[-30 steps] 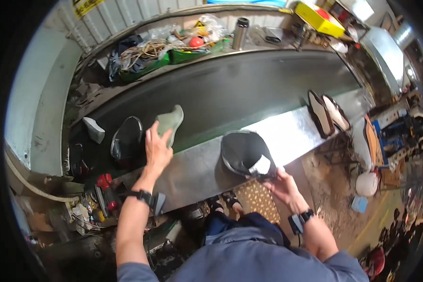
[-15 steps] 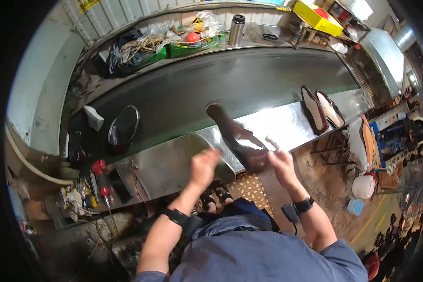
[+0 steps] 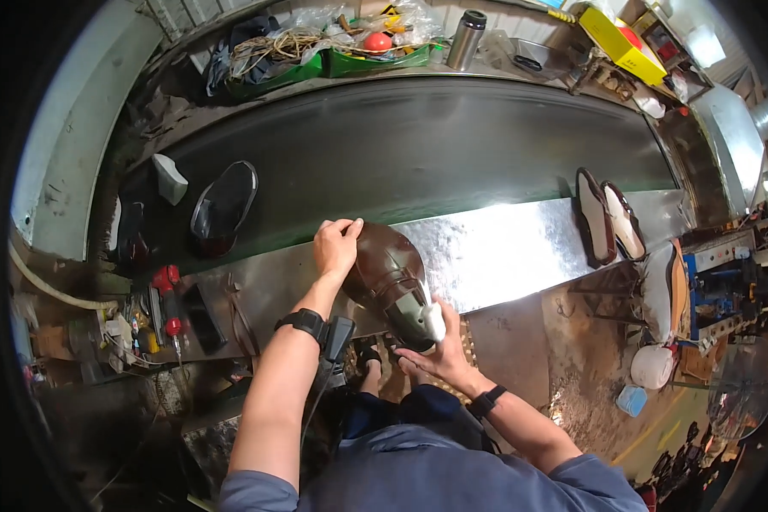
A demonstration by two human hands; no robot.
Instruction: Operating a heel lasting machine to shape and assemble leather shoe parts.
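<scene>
Nearest, the wearer's blue shirt (image 3: 435,465) fills the lower edge, and past it the feet (image 3: 369,365) show only in part below the worktop (image 3: 491,260). Over the worktop's near edge is the brown shoe (image 3: 382,254), held between both hands: the left hand (image 3: 335,249) has its fingers closed in a pinch on the rounded upper end, while the right hand (image 3: 449,348) is curled around the lower end, thumb against a white piece (image 3: 434,322). This grip probably shares the weight and keeps the opening turned toward the wearer, where a green form (image 3: 407,309) shows inside. The right fingers are mostly hidden under the shoe, and whether the white piece is cloth or something stiffer is hard to tell. To the left, a red tool (image 3: 169,299) lies at the worktop's end, perhaps set aside within reach. Farther off, on the dark belt (image 3: 452,136), stand an open black shoe (image 3: 223,209) and a pale wedge (image 3: 170,179); items left of them sink into shadow. At right, a pair of shoes (image 3: 597,220) lies side by side, pale faces up, likely to keep them matched. Farthest, a shelf carries green trays (image 3: 380,61) of tangled scraps, hard to sort, and a metal flask (image 3: 467,41).
</scene>
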